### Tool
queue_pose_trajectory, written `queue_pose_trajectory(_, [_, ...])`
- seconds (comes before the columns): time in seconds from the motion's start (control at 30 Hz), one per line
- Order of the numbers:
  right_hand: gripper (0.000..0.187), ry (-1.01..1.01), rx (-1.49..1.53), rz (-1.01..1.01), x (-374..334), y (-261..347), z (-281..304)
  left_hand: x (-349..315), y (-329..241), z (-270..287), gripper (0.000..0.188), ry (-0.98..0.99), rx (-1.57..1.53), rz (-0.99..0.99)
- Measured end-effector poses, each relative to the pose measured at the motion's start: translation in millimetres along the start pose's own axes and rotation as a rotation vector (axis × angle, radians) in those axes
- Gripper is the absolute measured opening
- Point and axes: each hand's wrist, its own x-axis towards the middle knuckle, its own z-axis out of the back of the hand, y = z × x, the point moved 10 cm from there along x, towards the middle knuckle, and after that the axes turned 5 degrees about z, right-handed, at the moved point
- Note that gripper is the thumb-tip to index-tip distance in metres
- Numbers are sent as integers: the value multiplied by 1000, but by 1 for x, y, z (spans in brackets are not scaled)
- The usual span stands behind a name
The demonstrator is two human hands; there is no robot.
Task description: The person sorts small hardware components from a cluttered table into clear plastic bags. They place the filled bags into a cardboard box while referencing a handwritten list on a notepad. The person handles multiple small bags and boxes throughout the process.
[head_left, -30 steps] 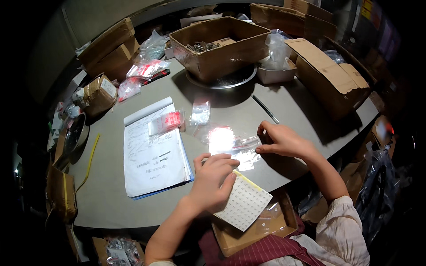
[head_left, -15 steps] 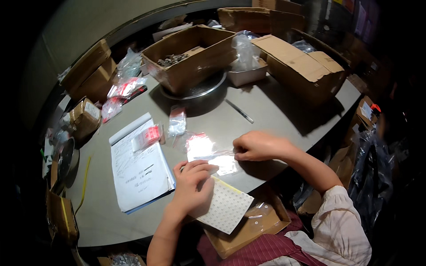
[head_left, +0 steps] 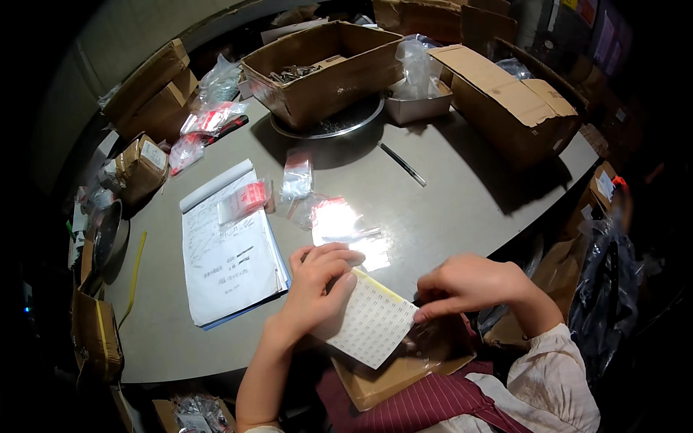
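light: dim room, bright pool from above on tabletop (head_left: 462,195) | glare: white hotspot on clear plastic bags (head_left: 339,220) | shadows: dark beside cardboard boxes (head_left: 512,108) | edges: black vignette, fisheye bending | focus: centre sharp, rim soft

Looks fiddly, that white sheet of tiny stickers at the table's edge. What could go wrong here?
The white grid sheet of small labels overhangs the grey table edge; with the left hand and right hand only at its edges, it could slip onto the lap. The clear plastic bags lie close by, shiny under glare, and a forearm might sweep them off. The stack of printed papers could be nudged too.
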Motion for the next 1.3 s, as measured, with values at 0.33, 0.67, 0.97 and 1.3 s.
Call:
queue_pose_trajectory(0.33, [21, -522, 381, 97, 11, -36, 10, -5, 26, 0, 33, -9, -201, 290])
queue_pose_trajectory(0.67, [20, -683, -238, 283, 15, 1, 33, -3, 19, -1, 39, -30, -75, 224])
queue_pose_trajectory(0.97, [18, -811, -471, 243, 19, 11, 23, -5, 20, 0, 38, -72, -28, 202])
queue_pose_trajectory(1.3, [14, -612, 16, 389, 19, 2, 37, -2, 5, 2, 30, -106, 63, 99])
